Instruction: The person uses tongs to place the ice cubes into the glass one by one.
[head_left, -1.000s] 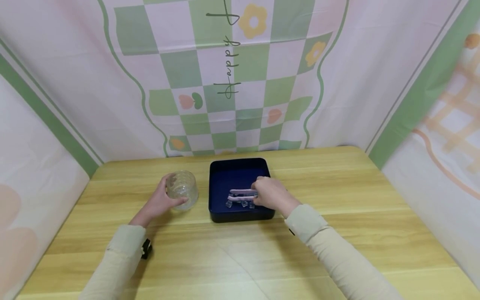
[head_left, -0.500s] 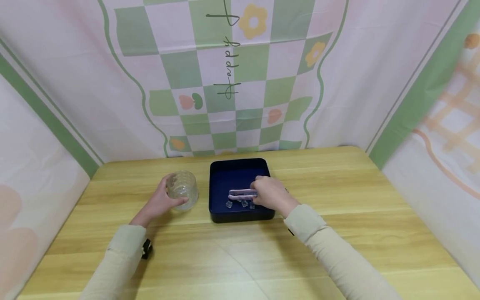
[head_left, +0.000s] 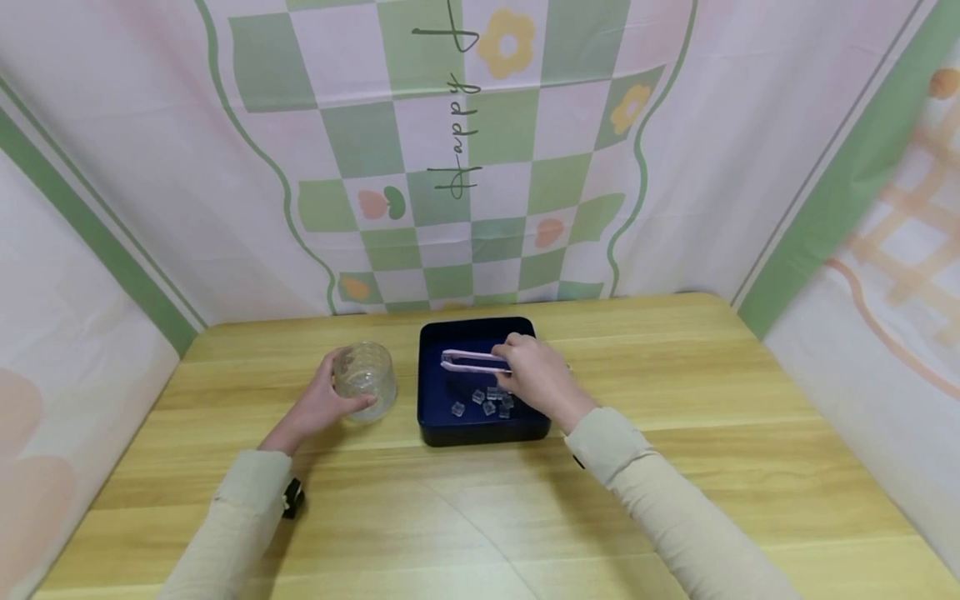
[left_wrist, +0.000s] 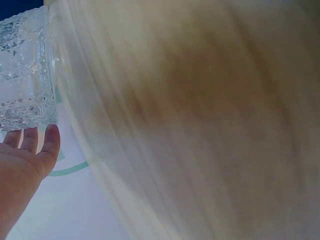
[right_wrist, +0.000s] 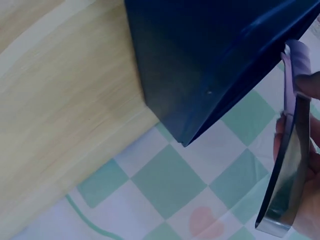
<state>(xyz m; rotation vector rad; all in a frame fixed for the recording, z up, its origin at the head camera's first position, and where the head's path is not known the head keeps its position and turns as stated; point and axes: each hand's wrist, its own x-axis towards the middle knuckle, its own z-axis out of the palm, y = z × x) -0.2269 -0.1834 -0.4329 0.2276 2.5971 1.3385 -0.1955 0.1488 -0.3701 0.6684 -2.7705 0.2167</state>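
My left hand (head_left: pixel 318 408) is curled round a clear cut-glass tumbler (head_left: pixel 364 379) standing on the wooden table, left of a dark blue tray (head_left: pixel 435 400). In the left wrist view the tumbler (left_wrist: pixel 27 70) shows at top left with my fingers (left_wrist: pixel 42 147) against its base. My right hand (head_left: pixel 534 377) holds pink tongs (head_left: pixel 468 361) lifted above the tray, their tips pointing left. Several clear ice cubes (head_left: pixel 486 402) lie in the tray's near half. The right wrist view shows the tongs (right_wrist: pixel 290 150) edge-on beside the tray's outer wall (right_wrist: pixel 200 65); whether a cube sits in the tips I cannot tell.
The wooden table (head_left: pixel 675 467) stretches to a patterned pink and green cloth backdrop (head_left: pixel 450 167) on three sides. A small black object (head_left: pixel 292 497) sits at my left cuff.
My right hand has lifted the tongs up and back from among the cubes to above the tray's middle. The left hand and tumbler have stayed still.
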